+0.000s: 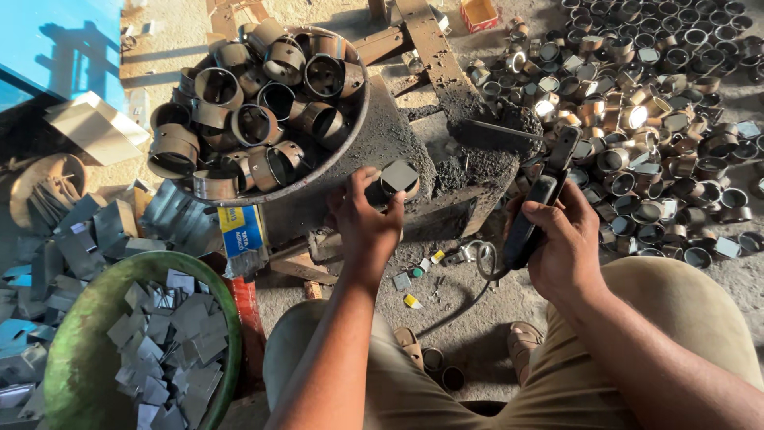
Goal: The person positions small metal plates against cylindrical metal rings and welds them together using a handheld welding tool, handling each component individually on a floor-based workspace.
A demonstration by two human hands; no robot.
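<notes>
- Nearby, a metal basin (350, 139) sits up left of the hands, heaped with short metal rings (255, 123), some with small tabs on the rim.
- Lower left, a green tub (72, 350) holds a pile of flat grey squares (171, 350), and more bent sheet pieces (95, 231) lie loose on the ground just beside it.
- To the right, the floor is covered by a wide spread of finished rings (660, 87), several catching sunlight.
- Between the hands stands a dark, gritty block (461, 171), with a wooden beam (430, 44) running away from it toward the top.
- A thin cable (469, 295) loops on the ground between the person's knees, close to small scraps and two sandalled feet.
- The left hand (366, 223) reaches to the block's near edge; its fingers are curled around a ring capped with a grey square plate (398, 179), thumb on the left side, fingertips behind it.
- That ring sits at the fingertips, touching them, just over the block's front edge and right below the basin.
- The right hand (565, 247) is closed in a fist around the dark handle of a tool (541, 203), which slants up toward the block's top.
- The tool's upper end lies near the block's right corner, well apart from the capped ring.
- Nothing lies between the ring and the tool but the block's dark face.
</notes>
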